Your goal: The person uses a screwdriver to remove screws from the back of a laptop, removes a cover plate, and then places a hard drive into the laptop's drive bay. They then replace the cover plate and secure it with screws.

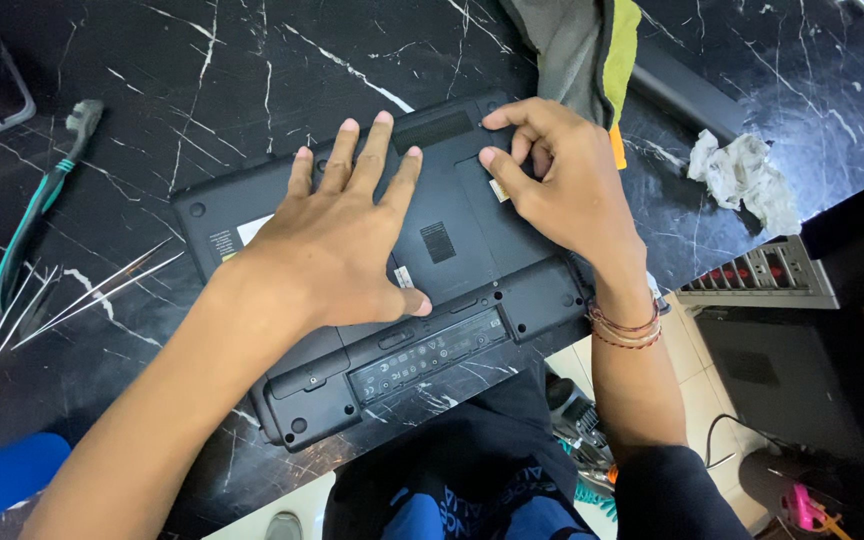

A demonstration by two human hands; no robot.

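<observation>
Laptop (452, 250), matte black plastic, lies underside up on the veined marble table (202, 80), long axis slanting lower-left to upper-right. Left hand (337, 240) presses flat, fingers spread. Right hand (562, 180) curls fingertips onto a panel. Beyond, crumpled cloth (582, 45).

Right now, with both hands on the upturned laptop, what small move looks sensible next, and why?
Probably lift the cover panel at its edge with the right hand. Its fingertips are pinched at the panel's seam, while the left hand lies flat on the black laptop, bracing it on the marble table. Whether the panel is unfastened cannot be told.
</observation>
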